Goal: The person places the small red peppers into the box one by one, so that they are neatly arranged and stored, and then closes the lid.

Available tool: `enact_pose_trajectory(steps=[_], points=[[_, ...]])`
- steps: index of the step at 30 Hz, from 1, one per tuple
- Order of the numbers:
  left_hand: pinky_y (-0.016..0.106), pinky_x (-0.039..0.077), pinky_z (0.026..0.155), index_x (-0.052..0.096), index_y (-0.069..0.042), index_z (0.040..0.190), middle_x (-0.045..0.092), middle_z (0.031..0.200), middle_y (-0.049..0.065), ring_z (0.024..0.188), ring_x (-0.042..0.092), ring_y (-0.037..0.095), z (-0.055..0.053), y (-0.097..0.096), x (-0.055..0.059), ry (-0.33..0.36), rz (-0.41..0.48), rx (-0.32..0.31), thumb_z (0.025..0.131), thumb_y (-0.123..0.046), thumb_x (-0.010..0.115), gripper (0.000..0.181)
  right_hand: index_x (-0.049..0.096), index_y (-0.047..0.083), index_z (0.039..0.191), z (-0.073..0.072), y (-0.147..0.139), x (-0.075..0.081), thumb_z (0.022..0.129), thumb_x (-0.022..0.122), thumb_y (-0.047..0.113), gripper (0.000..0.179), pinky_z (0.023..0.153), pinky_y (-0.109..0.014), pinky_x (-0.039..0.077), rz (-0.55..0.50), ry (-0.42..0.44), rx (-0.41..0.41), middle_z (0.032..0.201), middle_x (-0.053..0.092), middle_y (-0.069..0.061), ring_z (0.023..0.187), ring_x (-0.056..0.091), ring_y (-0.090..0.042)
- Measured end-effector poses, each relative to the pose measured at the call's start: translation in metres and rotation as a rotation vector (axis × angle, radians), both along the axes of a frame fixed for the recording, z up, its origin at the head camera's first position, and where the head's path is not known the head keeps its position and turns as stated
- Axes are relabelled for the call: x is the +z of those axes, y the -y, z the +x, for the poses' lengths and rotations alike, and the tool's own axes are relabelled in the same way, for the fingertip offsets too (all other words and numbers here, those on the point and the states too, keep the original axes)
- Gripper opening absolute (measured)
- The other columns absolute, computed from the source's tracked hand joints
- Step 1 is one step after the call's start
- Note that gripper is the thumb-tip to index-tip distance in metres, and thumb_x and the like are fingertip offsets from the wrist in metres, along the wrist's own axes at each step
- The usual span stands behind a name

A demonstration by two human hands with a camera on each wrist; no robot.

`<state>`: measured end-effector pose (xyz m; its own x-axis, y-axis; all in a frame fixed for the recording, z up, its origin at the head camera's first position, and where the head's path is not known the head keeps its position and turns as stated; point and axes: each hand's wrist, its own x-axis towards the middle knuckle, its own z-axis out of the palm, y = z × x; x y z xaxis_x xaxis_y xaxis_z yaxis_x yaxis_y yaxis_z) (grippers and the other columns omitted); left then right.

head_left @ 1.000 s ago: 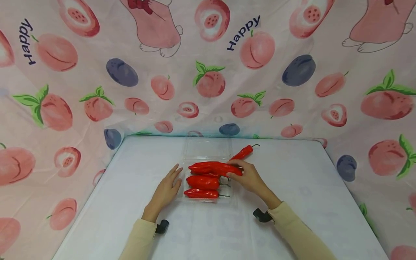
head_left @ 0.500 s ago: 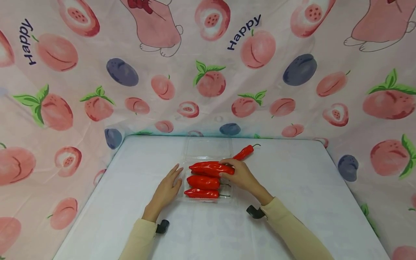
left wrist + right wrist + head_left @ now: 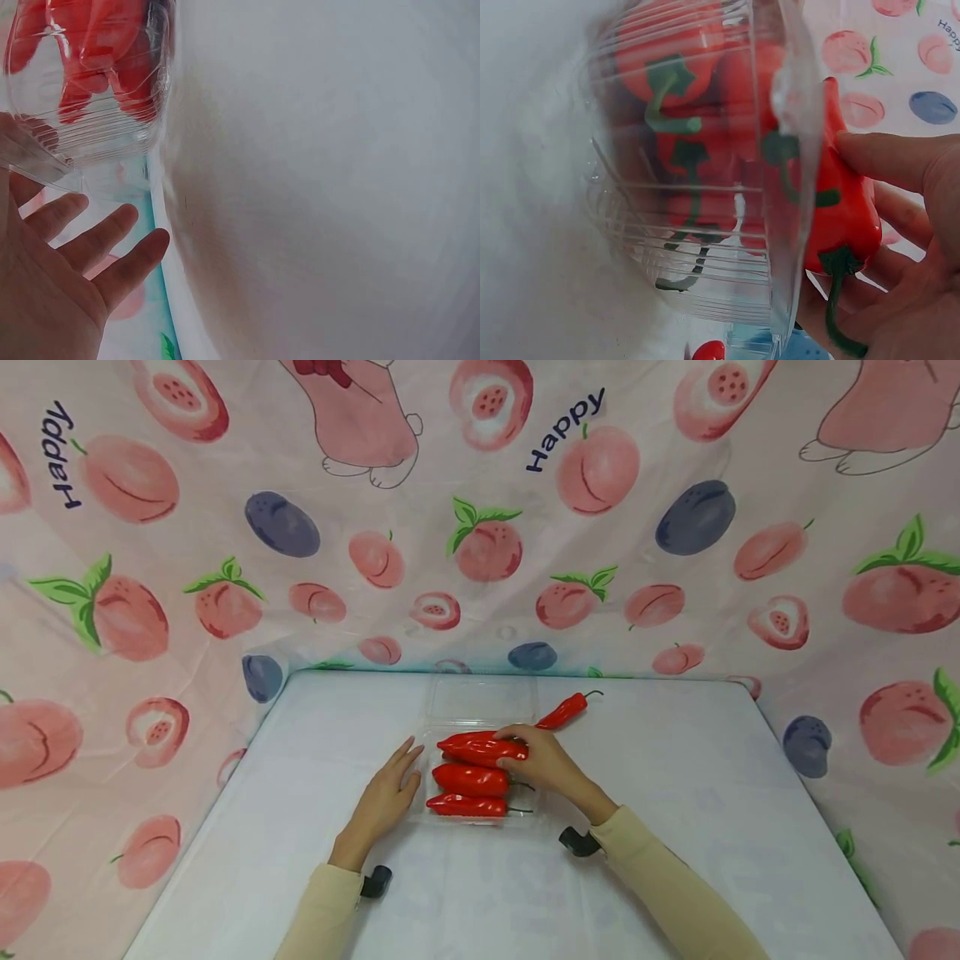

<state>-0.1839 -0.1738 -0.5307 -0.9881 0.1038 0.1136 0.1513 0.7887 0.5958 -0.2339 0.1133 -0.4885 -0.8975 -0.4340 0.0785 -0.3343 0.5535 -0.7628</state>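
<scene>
My right hand (image 3: 542, 763) grips a red pepper (image 3: 847, 210) near its stem end, thumb on one side and fingers on the other. This pepper lies lengthwise over the back part of a clear plastic clamshell box (image 3: 712, 296), above its rim in the right wrist view. Several more red peppers, among them a front one (image 3: 467, 806) and a middle one (image 3: 471, 780), lie side by side in the box with stems to the right. At the box's left side, my left hand (image 3: 384, 793) stays with fingers straight and spread, close by the rim.
The box's clear lid (image 3: 482, 700) lies folded open toward the back edge of the white table (image 3: 675, 793). One more red pepper (image 3: 564, 711) rests on the table behind my right hand. A fruit-printed cloth (image 3: 405, 518) hangs behind the table.
My right hand has moved left with the pepper, bringing it further over the box beside the rear peppers. The left hand has stayed in place.
</scene>
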Motion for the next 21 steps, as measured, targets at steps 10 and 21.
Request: enact_pose_trajectory(steps=[10,21], points=[[0.053,0.040,0.112,0.050,-0.015,0.144,0.037,0.159,0.002,0.140,0.045,0.032,-0.0012,0.0002,-0.0012,-0.005,0.005,-0.004,0.099,-0.018,0.054,0.046,0.066,0.016,0.121,0.0001,0.0038,0.0006,0.085,0.074,0.010,0.037,0.097,-0.043,0.055,0.015,0.034,0.002,0.125,0.065,-0.005,0.112,0.060,-0.023],[0.053,0.040,0.112,0.050,-0.015,0.145,0.037,0.159,0.003,0.141,0.044,0.032,0.0006,-0.0007,0.0009,0.011,0.000,0.006,0.099,-0.019,0.054,0.046,0.067,0.017,0.120,0.0026,0.0016,-0.0039,0.087,0.074,0.014,0.035,0.092,-0.038,0.058,0.006,0.034,0.012,0.124,0.065,-0.004,0.111,0.059,-0.021]])
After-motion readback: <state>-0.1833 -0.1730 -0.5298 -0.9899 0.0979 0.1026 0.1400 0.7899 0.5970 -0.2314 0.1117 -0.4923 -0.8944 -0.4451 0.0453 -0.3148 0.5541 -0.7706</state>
